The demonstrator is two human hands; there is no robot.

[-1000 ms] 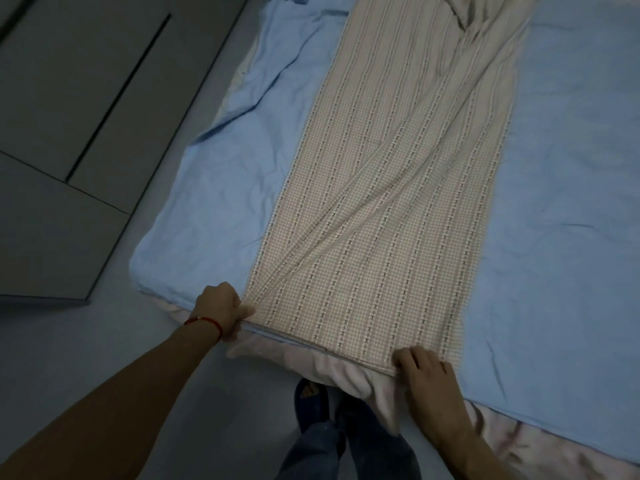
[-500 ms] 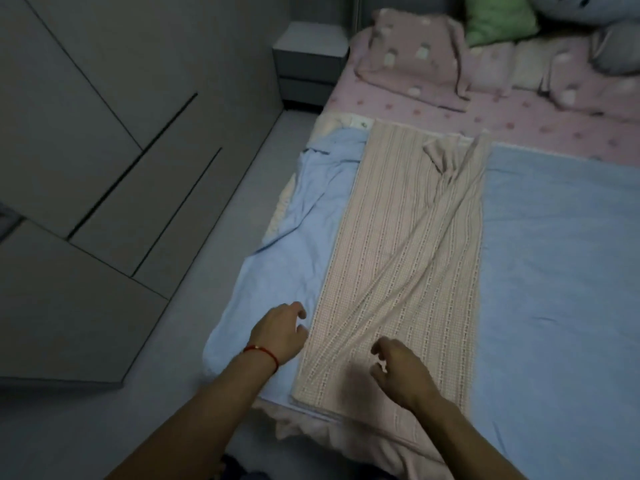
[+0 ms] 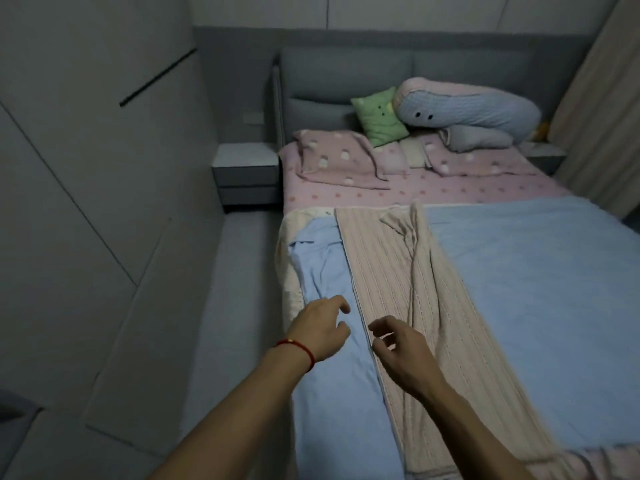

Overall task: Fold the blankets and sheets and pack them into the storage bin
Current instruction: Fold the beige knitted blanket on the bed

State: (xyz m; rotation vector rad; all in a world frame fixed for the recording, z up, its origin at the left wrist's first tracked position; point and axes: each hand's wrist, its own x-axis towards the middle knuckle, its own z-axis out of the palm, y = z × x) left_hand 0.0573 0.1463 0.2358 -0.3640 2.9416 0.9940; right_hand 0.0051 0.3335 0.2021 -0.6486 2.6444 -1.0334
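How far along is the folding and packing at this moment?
Early stage. Done: the beige striped sheet lies folded into a long narrow strip on the blue blanket, its far end still rumpled. In hand: nothing; left hand and right hand hover empty near the strip's left edge. Left: further folds, the blue blanket, and packing; no storage bin is visible.

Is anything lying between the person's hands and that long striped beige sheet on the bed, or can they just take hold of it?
Nothing visible is in the way. The right hand hovers right over the striped beige sheet, near its left edge, and the left hand is beside it over the blue sheet. Both hands hold nothing. No storage bin is in view.
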